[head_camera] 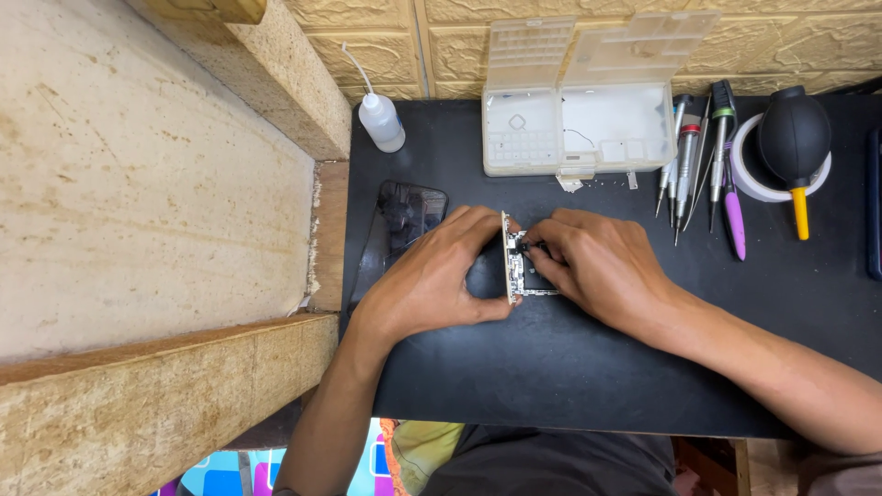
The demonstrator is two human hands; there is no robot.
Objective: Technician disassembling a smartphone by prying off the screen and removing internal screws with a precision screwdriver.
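Both hands meet at the centre of the black mat-covered table (588,367), clamped on a small opened phone frame w/ exposed pale circuit board (514,268). Left hand (432,280) grips the frame's edge from 9 o'clock and holds it tilted up on its side; right hand (602,271) comes in from 3 o'clock, fingertips pinched on something tiny and dark at the board's top. Can't tell what that bit is, too small.

Risks, as I judge them: the frame stands on edge, so a slip of the left thumb could drop it flat and yank whatever the right fingers are pinching, which may mean a torn flex or a bent connector. Bare fingers on the board also bring smudges, maybe static. A tiny part let go here would be hard to spot on the black surface.

Around them: dark glossy phone back cover (404,220) just beside the left hand at 10 o'clock, and an elbow shift could slide it off the table edge. Small clear squeeze bottle w/ thin nozzle (379,119) further out at 11. Translucent white parts box, lid open (579,129), at 12; a knock would scatter its contents. Row of precision screwdrivers and tweezers (698,156) at 1–2 o'clock, and a black rubber air blower w/ yellow tip (795,147) on a white tape roll (749,179), well apart from the right forearm.
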